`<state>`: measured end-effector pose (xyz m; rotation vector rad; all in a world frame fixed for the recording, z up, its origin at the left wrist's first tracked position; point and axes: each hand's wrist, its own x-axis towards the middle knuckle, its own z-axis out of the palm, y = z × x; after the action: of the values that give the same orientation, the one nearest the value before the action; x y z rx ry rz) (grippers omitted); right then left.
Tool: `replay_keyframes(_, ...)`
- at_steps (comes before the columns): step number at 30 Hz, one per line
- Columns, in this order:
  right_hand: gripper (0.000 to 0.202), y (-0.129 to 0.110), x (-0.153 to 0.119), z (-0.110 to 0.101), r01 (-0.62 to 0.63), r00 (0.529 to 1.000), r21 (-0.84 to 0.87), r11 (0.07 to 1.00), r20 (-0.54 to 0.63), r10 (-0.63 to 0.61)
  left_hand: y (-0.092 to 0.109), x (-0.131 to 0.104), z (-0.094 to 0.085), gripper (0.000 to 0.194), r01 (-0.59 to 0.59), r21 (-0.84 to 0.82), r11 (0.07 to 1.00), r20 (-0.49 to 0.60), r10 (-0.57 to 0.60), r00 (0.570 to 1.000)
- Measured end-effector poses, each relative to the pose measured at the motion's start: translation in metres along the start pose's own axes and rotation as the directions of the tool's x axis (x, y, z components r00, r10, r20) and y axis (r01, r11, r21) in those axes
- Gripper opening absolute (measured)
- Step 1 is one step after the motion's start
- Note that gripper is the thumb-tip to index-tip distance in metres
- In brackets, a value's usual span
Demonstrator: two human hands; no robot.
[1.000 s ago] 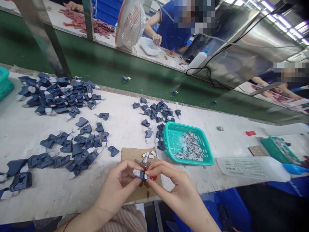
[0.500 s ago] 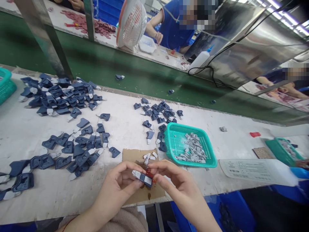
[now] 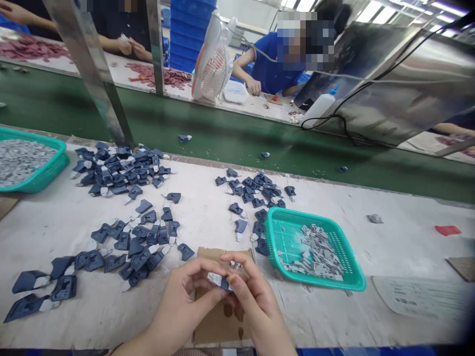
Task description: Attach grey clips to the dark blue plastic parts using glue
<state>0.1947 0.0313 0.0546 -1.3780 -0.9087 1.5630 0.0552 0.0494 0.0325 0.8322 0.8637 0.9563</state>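
Between finger and thumb, my left hand (image 3: 181, 296) holds a small dark blue plastic part with a light grey end (image 3: 215, 280). My right hand (image 3: 260, 301) closes on the blue end of the same part, its thumb pressed on top, so much of that end is hidden. Both hands are above a brown cardboard piece (image 3: 208, 329) with dark wet spots. A few light grey bits (image 3: 235, 265) show behind the fingers. To the right, a green basket (image 3: 315, 286) contains small grey plastic pieces (image 3: 319, 252).
Blue parts with grey ends lie in a far-left heap (image 3: 118, 170), a nearer-left group (image 3: 137, 242) and a middle cluster (image 3: 252, 188). Another green basket (image 3: 55, 170) stands at left. A clear bottle (image 3: 419, 296) lies at right. Beyond the green belt (image 3: 230, 128) sits a co-worker (image 3: 274, 59).
My right hand has come in from the right, and its thumb now presses on the blue part. The camera view has shifted left and tilted up.
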Motion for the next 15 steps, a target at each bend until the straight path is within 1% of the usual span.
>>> replay_keyframes(2, 0.042, 0.001, 0.002, 0.0, 0.01, 1.0, 0.004, 1.0, -0.013, -0.009, 0.005, 0.003, 0.0, 0.012, -0.007, 0.022, 1.0, 0.003, 0.007, 1.0)
replay_keyframes(5, 0.038, 0.001, 0.005, -0.001, 0.036, 0.999, 0.005, 0.999, -0.014, -0.036, 0.016, 0.01, 0.002, 0.014, -0.02, 0.068, 0.998, 0.033, 0.018, 0.999)
replay_keyframes(7, 0.038, 0.001, 0.008, -0.003, 0.058, 0.998, 0.0, 0.998, -0.024, -0.058, 0.025, 0.016, 0.004, 0.016, -0.033, 0.128, 0.991, 0.069, 0.024, 0.997)
replay_keyframes(9, 0.042, 0.001, 0.013, -0.007, 0.054, 0.997, 0.001, 0.999, -0.055, -0.054, 0.035, 0.024, 0.006, 0.015, -0.034, 0.172, 0.985, 0.137, 0.01, 0.991)
replay_keyframes(12, 0.054, 0.001, 0.022, -0.018, 0.062, 0.994, 0.031, 0.998, -0.091, -0.059, 0.051, 0.045, 0.006, 0.017, -0.037, 0.222, 0.974, 0.247, -0.02, 0.969)
replay_keyframes(13, 0.056, 0.001, 0.024, -0.023, 0.073, 0.992, 0.041, 0.997, -0.107, -0.068, 0.057, 0.054, 0.004, 0.02, -0.055, 0.25, 0.967, 0.255, -0.011, 0.967)
replay_keyframes(15, 0.057, 0.0, 0.024, -0.034, 0.089, 0.983, 0.044, 0.995, -0.162, -0.081, 0.07, 0.08, -0.004, 0.025, -0.133, 0.36, 0.924, 0.213, 0.057, 0.975)
